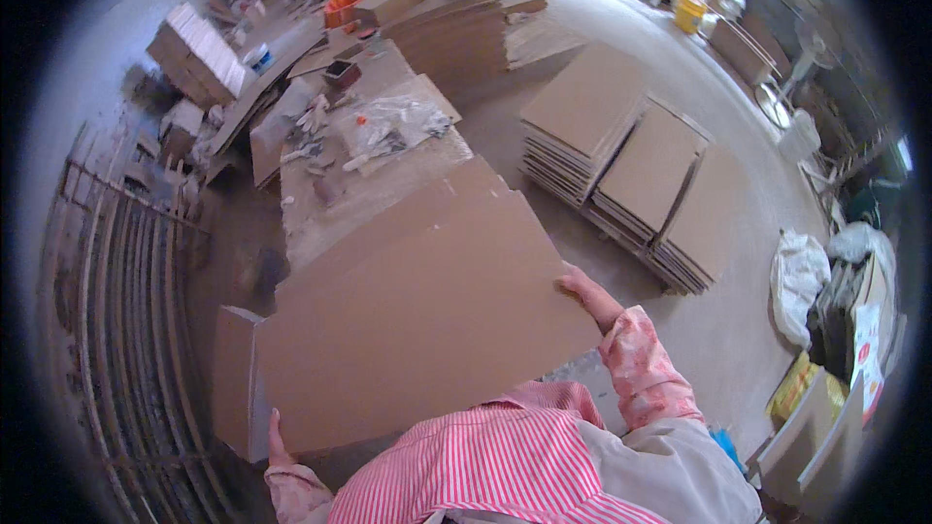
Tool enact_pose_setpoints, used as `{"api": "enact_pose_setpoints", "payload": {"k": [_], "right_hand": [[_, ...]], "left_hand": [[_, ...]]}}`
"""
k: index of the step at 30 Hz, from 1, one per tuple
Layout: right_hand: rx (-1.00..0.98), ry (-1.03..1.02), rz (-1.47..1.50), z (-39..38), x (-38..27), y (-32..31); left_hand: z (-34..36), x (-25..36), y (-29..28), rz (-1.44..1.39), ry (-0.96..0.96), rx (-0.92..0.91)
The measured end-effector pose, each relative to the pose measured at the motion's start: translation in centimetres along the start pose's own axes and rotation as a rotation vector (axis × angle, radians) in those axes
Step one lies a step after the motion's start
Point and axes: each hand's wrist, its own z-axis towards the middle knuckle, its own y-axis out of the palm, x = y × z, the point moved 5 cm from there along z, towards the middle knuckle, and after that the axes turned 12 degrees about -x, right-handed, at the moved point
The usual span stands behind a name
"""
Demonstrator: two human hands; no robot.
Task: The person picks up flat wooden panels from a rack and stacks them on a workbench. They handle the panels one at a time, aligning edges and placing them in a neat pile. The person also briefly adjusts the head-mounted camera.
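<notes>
A large flat brown cardboard sheet [417, 320] lies across the near end of the work table, in front of my body. My right hand [585, 289] grips its right edge, thumb on top and the other fingers mostly hidden beneath. At the near left corner, my left hand [279, 442] holds the edge, with only the thumb side showing. Just left of that hand stands a narrower brown piece [235, 378] with a pale side; I cannot tell whether it is joined to the sheet. Another brown sheet [456, 186] shows under the far edge.
Farther along the table [364, 184] lie clear plastic film [393, 126] and small tools. Stacks of brown boards [592, 102] stand on the floor to the right. Metal bars [131, 330] run along the left. White sacks [801, 286] and leaning panels [825, 437] are at the right.
</notes>
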Motion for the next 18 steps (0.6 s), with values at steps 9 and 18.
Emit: {"api": "enact_pose_setpoints", "payload": {"k": [9, 18], "right_hand": [[0.313, 0.273, 0.248, 0.7, 0.0, 0.0], [0.227, 0.261, 0.239, 1.8, 0.6, -1.7]], "left_hand": [[2.0, 1.9, 0.5, -0.055, 0.128, 0.155], [5.4, 1.5, -5.5, 0.012, -0.083, 0.017]]}}
